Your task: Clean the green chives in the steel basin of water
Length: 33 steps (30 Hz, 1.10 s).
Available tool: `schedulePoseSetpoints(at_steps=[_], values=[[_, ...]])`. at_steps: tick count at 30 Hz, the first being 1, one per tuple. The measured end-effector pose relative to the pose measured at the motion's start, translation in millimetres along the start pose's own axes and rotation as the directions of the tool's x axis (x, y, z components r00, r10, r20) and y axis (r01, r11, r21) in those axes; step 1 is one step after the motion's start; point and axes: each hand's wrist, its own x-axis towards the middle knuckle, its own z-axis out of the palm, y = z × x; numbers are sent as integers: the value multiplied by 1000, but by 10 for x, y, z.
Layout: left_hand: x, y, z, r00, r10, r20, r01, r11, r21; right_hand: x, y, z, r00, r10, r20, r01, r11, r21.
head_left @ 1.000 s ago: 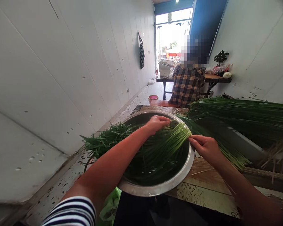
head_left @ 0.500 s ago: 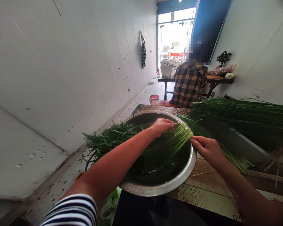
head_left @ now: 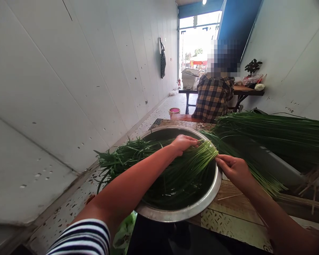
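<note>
A wide metal basin [head_left: 172, 215] holds water and long garlic chives [head_left: 191, 159], their pale stem ends toward the right rim and leafy tips hanging over the left rim. My left hand [head_left: 184, 143] reaches across the basin, fingers closed at the upper edge of the pale stems. At the right rim, my right hand [head_left: 233, 166] pinches the stem ends between thumb and forefinger. The exact stalks in each pinch are too small to make out.
Beside the basin on the patterned table [head_left: 223, 221], a large heap of chives [head_left: 276, 129] lies over a grey crate [head_left: 279, 161]. Ahead, a person in a plaid shirt [head_left: 214, 97] sits at another table [head_left: 248, 88]. A pink-lined bucket [head_left: 174, 111] stands on the floor.
Both hands keep nearly the same place at the stem ends. The whole view has shifted very slightly; the chives look unmoved.
</note>
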Motion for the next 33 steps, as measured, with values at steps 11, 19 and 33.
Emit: schedulePoseSetpoints(at_steps=[11, 19, 33], values=[[-14, 6, 1, 1000, -4, 4, 4, 999, -44, 3, -2, -3, 1000, -16, -6, 16, 1000, -25], [24, -24, -18, 1000, 12, -12, -13, 999, -53, 0, -60, -18, 1000, -7, -6, 7, 1000, -27], [-21, -21, 9, 1000, 23, 10, -23, 1000, 17, 1, -61, -9, 999, -44, -8, 44, 999, 14]])
